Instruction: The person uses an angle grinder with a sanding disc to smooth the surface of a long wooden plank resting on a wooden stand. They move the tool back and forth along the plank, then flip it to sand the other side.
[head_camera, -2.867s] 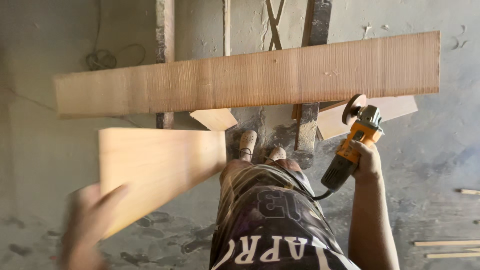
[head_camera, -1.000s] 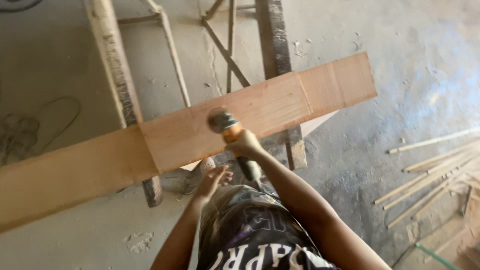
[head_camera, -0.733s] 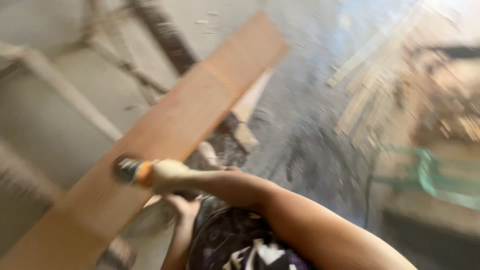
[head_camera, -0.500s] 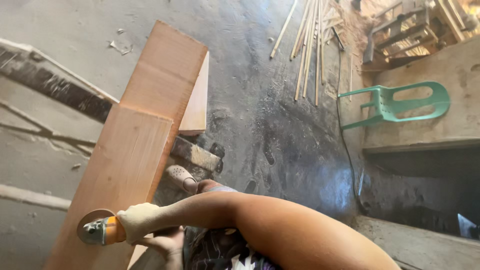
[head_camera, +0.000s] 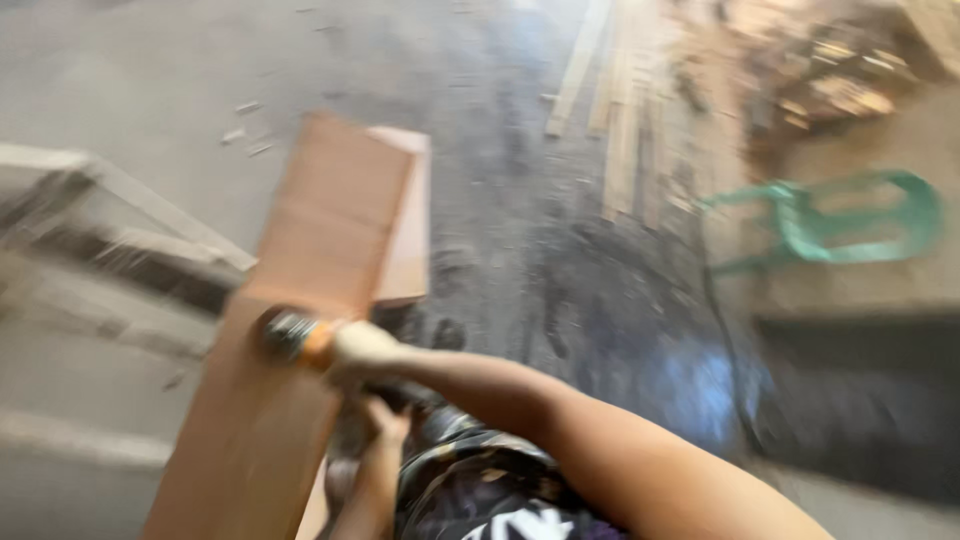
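Note:
The picture is motion-blurred. My right hand grips an orange angle grinder, its disc end resting on a long wooden plank that runs from lower left up to the middle. My right forearm crosses the lower frame. My left hand sits just below the right one, near the grinder's rear; whether it grips anything is unclear. A second, paler board lies beneath the plank's far end.
A metal trestle frame stands at the left under the plank. Several thin wood strips lie on the dusty concrete floor at the top. A green plastic chair lies tipped at the right beside a wooden structure.
The view has swung sharply to the right, so the plank now appears nearly upright in frame. My right hand has brought the grinder from beside the plank onto its surface.

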